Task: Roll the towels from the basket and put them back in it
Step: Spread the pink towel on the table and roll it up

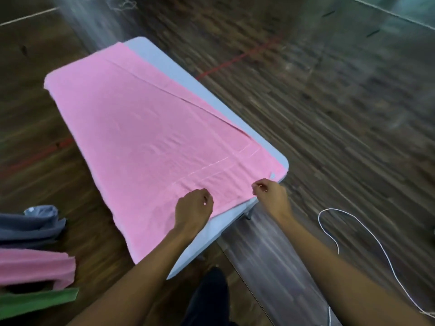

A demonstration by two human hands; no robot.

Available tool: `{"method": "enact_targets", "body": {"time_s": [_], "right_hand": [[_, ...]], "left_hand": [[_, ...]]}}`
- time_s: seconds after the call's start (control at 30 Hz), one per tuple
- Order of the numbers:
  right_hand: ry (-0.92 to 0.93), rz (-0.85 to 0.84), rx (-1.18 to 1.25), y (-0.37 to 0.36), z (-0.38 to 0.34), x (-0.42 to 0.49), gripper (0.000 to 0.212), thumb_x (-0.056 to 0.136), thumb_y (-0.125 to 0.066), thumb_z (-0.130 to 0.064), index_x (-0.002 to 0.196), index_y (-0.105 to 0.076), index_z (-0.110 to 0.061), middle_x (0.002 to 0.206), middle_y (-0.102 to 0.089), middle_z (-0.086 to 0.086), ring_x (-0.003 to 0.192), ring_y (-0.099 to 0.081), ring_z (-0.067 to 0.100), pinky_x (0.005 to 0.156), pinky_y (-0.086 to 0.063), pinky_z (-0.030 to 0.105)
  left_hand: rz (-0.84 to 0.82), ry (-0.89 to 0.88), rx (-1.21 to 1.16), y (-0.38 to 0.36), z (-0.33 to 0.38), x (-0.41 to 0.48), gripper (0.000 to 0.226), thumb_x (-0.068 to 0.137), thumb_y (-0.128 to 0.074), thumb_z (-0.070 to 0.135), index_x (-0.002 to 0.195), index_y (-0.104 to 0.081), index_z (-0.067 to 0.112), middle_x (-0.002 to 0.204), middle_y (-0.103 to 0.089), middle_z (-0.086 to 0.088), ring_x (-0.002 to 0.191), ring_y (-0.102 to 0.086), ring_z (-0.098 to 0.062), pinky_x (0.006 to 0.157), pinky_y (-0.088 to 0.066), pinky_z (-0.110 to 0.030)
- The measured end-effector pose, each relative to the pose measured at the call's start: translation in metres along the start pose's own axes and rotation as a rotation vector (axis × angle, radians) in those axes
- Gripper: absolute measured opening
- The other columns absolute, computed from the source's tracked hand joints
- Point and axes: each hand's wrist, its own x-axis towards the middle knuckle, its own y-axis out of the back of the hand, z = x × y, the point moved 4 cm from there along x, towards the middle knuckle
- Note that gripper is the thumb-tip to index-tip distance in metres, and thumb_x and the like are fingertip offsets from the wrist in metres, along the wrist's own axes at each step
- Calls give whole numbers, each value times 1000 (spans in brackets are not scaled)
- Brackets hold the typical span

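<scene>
Dark trouser leg (208,300) at bottom centre. Low left: towel pile (35,267) on wooden floor (329,114), green under pink under grey. White cord (376,241) loops on floor at right.

Left hand (194,207) on near edge of pink towel (146,128), fingers (207,196) curled, pinching cloth. Right hand (270,192) at towel's near right corner, fingers curled tight, pinching edge; blur hides detail.

Pink towel spread flat over pale surface (164,64), long fold line along right side, far left end draping over edge.
</scene>
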Motion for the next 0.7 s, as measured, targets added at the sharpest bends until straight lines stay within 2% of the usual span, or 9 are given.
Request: {"method": "enact_targets", "body": {"time_s": [0.2,0.3,0.4,0.5,0.6,0.7], "right_hand": [[-66,86,50,63,18,17,16,89,-61,-25,97,-75,-20,84,-74,-2,88,-67,15,81,-49,28],[-75,84,37,92,29,48,16,89,-61,-24,96,-75,-20,80,-73,-3,86,-68,16,80,-50,29],[-67,16,-7,113,34,96,17,88,-59,-24,94,-74,-20,81,-74,-3,85,-69,16,82,-53,34],[-38,-92,-137,128,29,154,19,83,-55,-33,90,-72,-29,85,-74,-5,86,-68,15,80,-53,36],[33,-201,-238,138,16,209,29,80,-51,-43,97,-71,-30,93,-74,-4,94,-68,17,85,-52,36],[105,-290,-299,144,-3,252,22,86,-56,-34,98,-72,-27,94,-74,-2,93,-68,18,82,-52,35]], "left_hand": [[-73,-99,-40,-24,85,66,26,97,-47,32,97,-69,18,94,-71,0,86,-65,-24,84,-52,-38],[-77,-125,-84,-40,128,106,24,95,-49,30,96,-70,18,93,-72,0,85,-65,-24,80,-52,-36],[-67,-89,-137,-58,159,149,21,94,-50,29,93,-68,20,89,-71,2,83,-64,-23,76,-50,-33],[-60,-20,-157,-77,177,200,19,92,-50,28,89,-66,20,87,-70,2,82,-64,-24,74,-50,-35],[-8,88,-147,-78,183,244,19,92,-49,30,88,-65,20,87,-70,1,85,-63,-26,73,-49,-35],[35,206,-154,-71,180,263,19,92,-49,28,90,-66,19,88,-69,0,86,-63,-27,75,-49,-36]]}}
